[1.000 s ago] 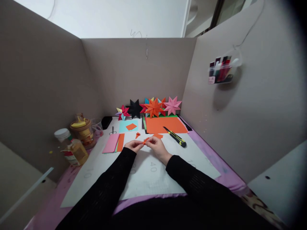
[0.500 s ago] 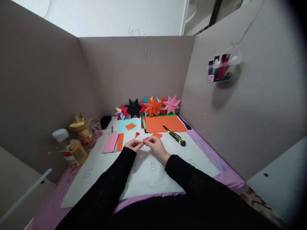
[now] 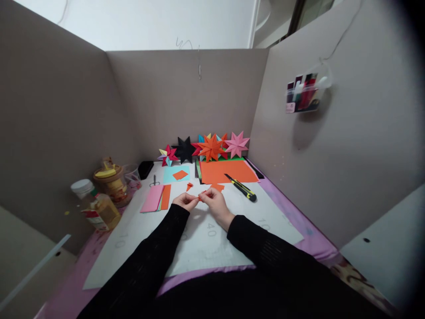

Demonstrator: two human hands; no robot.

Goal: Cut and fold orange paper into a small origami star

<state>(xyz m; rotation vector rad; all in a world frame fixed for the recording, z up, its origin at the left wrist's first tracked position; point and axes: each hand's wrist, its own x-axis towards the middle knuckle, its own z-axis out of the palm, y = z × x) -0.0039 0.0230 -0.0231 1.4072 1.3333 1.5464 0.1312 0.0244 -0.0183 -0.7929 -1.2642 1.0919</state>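
My left hand (image 3: pixel 185 202) and my right hand (image 3: pixel 214 201) meet over the white cutting mat (image 3: pixel 199 239), both pinching a small folded orange paper piece (image 3: pixel 201 195) between their fingertips. Just beyond the hands lie another small folded orange piece (image 3: pixel 189 186) and an orange scrap (image 3: pixel 217 187). A yellow and black utility knife (image 3: pixel 241 188) lies to the right of my right hand. A stack of pink and orange paper squares (image 3: pixel 156 198) sits to the left of my left hand.
Several paper stars (image 3: pixel 212 148) line the back wall behind a large orange sheet (image 3: pixel 228 172). A light blue sheet (image 3: pixel 176 174) carries an orange square. Scissors (image 3: pixel 154 181), glue bottle (image 3: pixel 96 206) and jars (image 3: pixel 111 181) stand at the left. Cardboard walls enclose three sides; a clear holder (image 3: pixel 303 95) hangs right.
The hands stay together on the orange piece, with only slight finger movement. The view has drifted a little.
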